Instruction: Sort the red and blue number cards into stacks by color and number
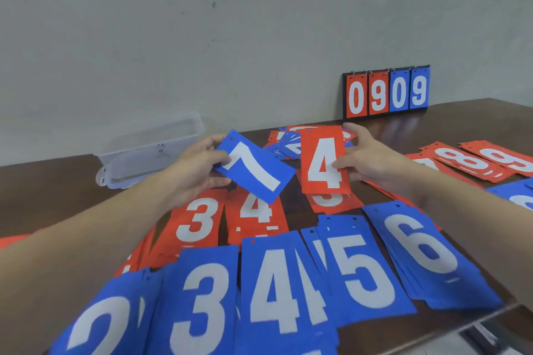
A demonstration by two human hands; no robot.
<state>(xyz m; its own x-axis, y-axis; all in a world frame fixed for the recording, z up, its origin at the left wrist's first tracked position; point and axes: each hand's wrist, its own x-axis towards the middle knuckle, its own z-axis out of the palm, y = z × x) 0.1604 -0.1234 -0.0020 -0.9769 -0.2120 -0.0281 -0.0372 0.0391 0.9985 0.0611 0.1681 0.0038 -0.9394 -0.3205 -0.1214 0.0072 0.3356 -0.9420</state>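
A blue rectangular card bore a white 7; a red rectangular card bore a white 4. On the dark brown wooden table, blue card stacks lined the near edge, red card stacks behind. At the far edge a black-framed flip scoreboard showed white 0909, two panels red, two blue.

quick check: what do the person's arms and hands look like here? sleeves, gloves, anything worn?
Both forearms are bare as far as the frame shows: no sleeves in view. The left hand and right hand wear no gloves. No watch, bracelet or ring is visible on either wrist or on the fingers that show. No markings, straps or cables on either arm.
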